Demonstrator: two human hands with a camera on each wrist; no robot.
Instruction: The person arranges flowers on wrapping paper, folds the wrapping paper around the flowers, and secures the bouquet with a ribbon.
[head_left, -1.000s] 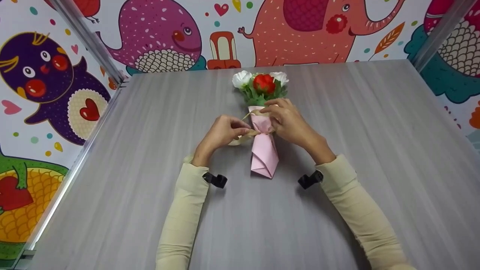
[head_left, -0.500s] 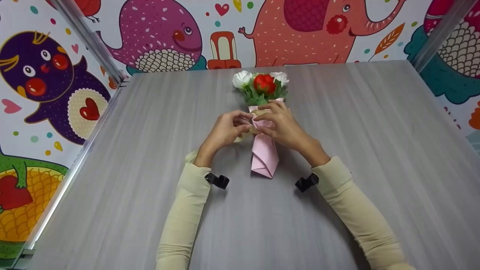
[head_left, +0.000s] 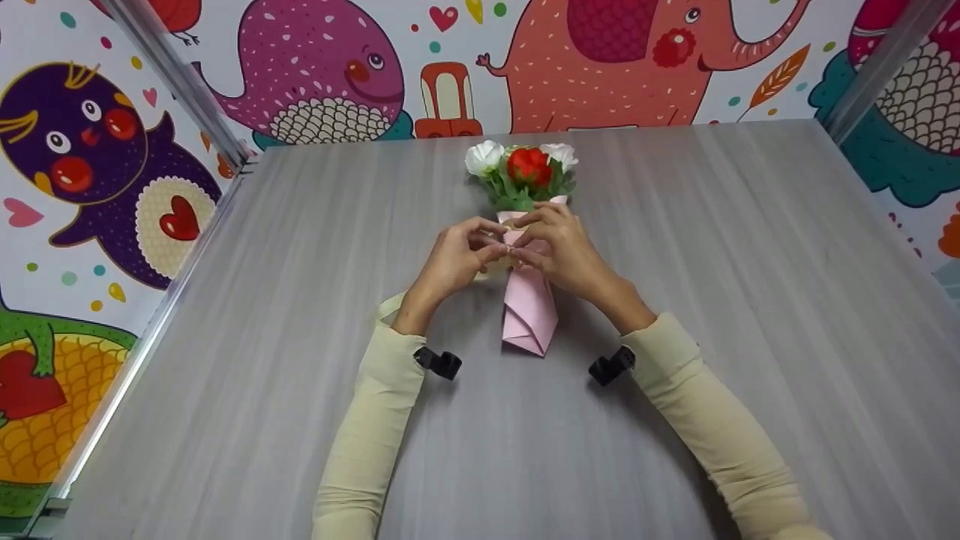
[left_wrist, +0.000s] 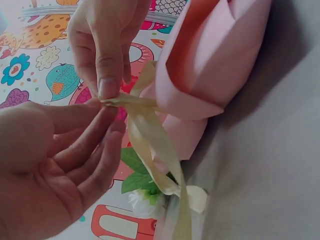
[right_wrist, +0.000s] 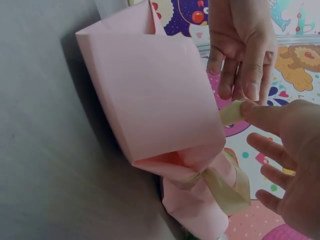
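A bouquet wrapped in pink paper (head_left: 529, 304) lies on the table, its red flower (head_left: 529, 166) and white flowers (head_left: 484, 158) pointing away. A cream ribbon (left_wrist: 150, 130) circles the narrowed middle of the wrap, with a loop and loose ends hanging in the left wrist view. My left hand (head_left: 454, 255) and right hand (head_left: 566, 247) meet above the wrap, fingertips almost together. Between thumb and finger, my right hand pinches a bit of ribbon (right_wrist: 231, 114). At the same spot my left thumb and fingertips pinch it too. Fingers partly hide the tie in the head view.
The grey wood-grain table (head_left: 262, 375) spreads around the bouquet. Panels with cartoon animals (head_left: 330, 67) stand along its back and sides, with metal posts (head_left: 180, 82) at the corners. Each sleeve carries a small black camera (head_left: 442, 364).
My hands have drawn together over the tie. The left moved slightly right and the right hand moved left and down, bringing their fingertips to one spot on the ribbon. The bouquet stays put.
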